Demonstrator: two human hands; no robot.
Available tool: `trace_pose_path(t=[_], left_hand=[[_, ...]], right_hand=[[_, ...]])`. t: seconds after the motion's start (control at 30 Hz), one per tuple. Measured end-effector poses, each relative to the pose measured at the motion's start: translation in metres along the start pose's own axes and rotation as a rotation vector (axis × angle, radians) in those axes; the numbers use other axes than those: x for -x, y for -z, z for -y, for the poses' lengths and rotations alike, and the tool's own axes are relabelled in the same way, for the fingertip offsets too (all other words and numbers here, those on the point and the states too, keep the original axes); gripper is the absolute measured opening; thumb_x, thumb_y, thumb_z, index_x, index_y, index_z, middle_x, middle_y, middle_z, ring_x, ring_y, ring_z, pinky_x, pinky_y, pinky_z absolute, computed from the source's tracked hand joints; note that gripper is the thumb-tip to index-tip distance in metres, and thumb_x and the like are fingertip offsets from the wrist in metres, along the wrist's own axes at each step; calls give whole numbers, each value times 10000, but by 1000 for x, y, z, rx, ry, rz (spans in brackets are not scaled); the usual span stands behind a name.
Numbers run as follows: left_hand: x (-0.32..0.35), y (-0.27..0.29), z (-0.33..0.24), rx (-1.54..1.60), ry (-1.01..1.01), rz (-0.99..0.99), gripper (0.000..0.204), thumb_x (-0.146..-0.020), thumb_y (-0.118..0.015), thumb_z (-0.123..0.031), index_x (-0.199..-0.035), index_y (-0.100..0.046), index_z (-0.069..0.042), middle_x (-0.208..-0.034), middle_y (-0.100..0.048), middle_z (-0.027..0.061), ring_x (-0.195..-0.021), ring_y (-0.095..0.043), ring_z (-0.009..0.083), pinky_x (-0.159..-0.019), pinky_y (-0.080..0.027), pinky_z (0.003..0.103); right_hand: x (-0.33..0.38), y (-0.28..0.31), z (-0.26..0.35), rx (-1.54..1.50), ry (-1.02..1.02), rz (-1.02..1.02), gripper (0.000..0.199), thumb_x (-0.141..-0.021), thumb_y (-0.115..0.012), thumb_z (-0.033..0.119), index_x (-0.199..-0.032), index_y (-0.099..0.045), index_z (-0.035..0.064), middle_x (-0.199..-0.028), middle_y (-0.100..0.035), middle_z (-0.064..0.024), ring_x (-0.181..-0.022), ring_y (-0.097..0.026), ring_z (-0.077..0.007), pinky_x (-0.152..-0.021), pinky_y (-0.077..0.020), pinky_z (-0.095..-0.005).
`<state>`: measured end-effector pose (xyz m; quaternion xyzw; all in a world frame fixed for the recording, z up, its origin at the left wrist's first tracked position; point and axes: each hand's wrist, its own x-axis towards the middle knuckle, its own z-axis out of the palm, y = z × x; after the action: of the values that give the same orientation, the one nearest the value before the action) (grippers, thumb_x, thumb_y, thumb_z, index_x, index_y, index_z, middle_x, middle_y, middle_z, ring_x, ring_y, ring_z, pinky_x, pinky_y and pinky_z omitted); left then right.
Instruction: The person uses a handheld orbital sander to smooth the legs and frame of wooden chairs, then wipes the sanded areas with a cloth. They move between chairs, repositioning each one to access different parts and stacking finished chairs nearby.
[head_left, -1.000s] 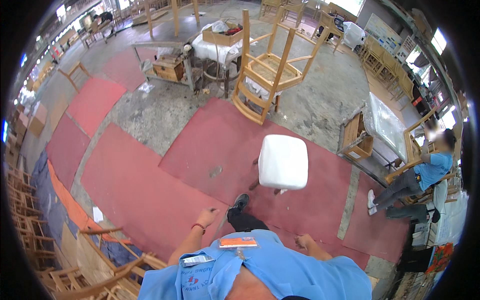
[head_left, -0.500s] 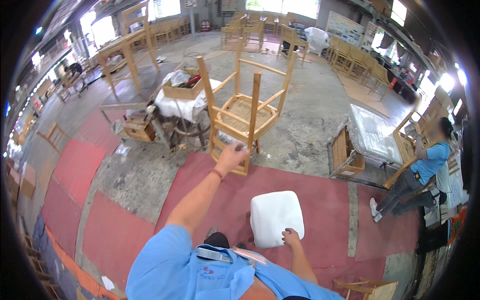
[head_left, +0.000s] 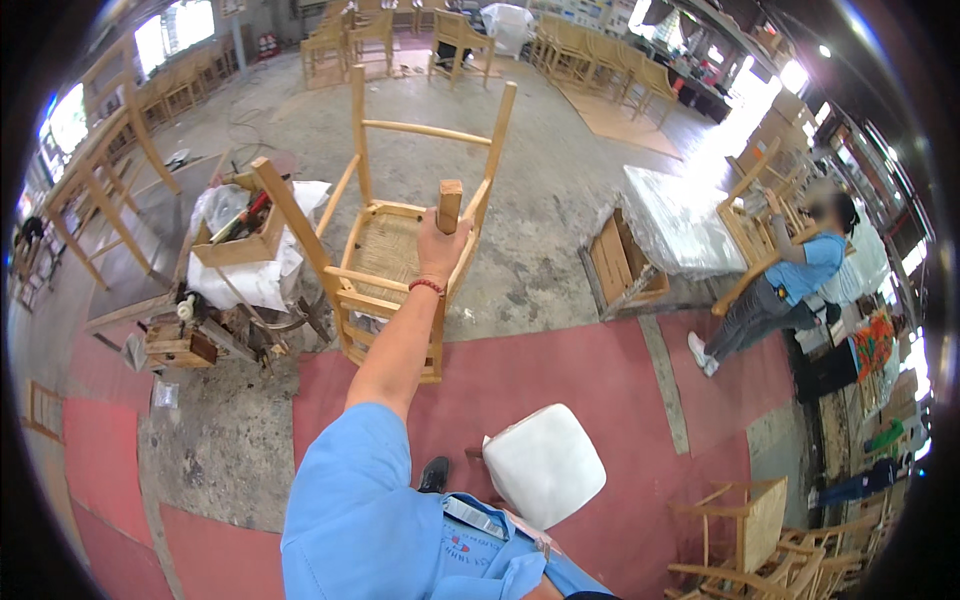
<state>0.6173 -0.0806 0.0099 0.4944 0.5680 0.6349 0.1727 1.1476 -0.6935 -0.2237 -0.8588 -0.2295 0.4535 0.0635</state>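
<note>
An upside-down wooden chair [head_left: 350, 299] with a woven seat [head_left: 388, 250] stands in front of me, legs pointing up. My left hand [head_left: 437, 252], a red beaded bracelet at its wrist, is wrapped round one chair leg [head_left: 450, 200] a little below its square end. The fingers on the far side of that leg are partly hidden. By my feet is a stool with a white padded top [head_left: 548, 468], tilted in view. My right hand is out of sight.
Left of the chair, a low workbench holds a box of tools [head_left: 237, 235]. A plastic-wrapped table [head_left: 680, 215] stands at the right, where a person in blue [head_left: 812, 265] handles a wooden chair. More chairs [head_left: 745, 530] sit at lower right. Red mats [head_left: 560, 370] cover the floor.
My left hand has moved from low beside the chair up onto its leg and closed round it. My right hand has left the white stool top and gone out of view. My view has shifted right.
</note>
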Motion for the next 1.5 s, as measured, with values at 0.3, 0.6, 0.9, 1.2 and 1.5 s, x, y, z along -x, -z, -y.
trace_pose_path(t=[0.3, 0.6, 0.9, 1.2, 1.5], left_hand=[[-19, 5, 31, 112, -93, 67, 209, -795, -667, -99, -949, -555, -12, -778, -626, 145, -728, -642, 299, -675, -506, 387], [-9, 53, 1, 3, -57, 238, 536, -898, -709, -353, -1251, -513, 0, -973, -678, 130, -900, -665, 236, -795, -526, 359], [-12, 66, -59, 90, -141, 98, 527, -1010, -547, -436, -1327, -536, -16, -1151, -645, 156, -1079, -607, 247, -948, -468, 346], [-17, 70, -46, 20, -195, 104, 500, -1048, -429, -390, -1382, -523, -29, -1291, -600, 260, -1236, -559, 386, -1028, -438, 409], [-18, 65, -42, -41, -152, 107, 600, -998, -513, -482, -1375, -531, -16, -1300, -604, 242, -1253, -548, 378, -1046, -427, 397]], right_hand=[[27, -18, 7, 692, 604, 9, 361, -903, -559, 325, -1019, -712, 19, -904, -703, -179, -808, -682, -302, -702, -532, -474], [-5, -59, -5, -44, 173, 69, 319, -856, -609, 309, -972, -711, 31, -884, -694, -168, -808, -658, -316, -740, -523, -446], [-8, -101, 10, 600, 918, 65, 263, -851, -638, 195, -1045, -656, 19, -835, -665, -151, -756, -637, -251, -651, -523, -401], [-17, -87, -23, -233, 398, 111, 304, -912, -615, 188, -1184, -596, 51, -965, -671, -145, -773, -637, -293, -649, -536, -420], [-19, -114, -68, 247, 288, 174, 295, -913, -594, 171, -1180, -595, 44, -954, -668, -141, -807, -656, -303, -649, -551, -429]])
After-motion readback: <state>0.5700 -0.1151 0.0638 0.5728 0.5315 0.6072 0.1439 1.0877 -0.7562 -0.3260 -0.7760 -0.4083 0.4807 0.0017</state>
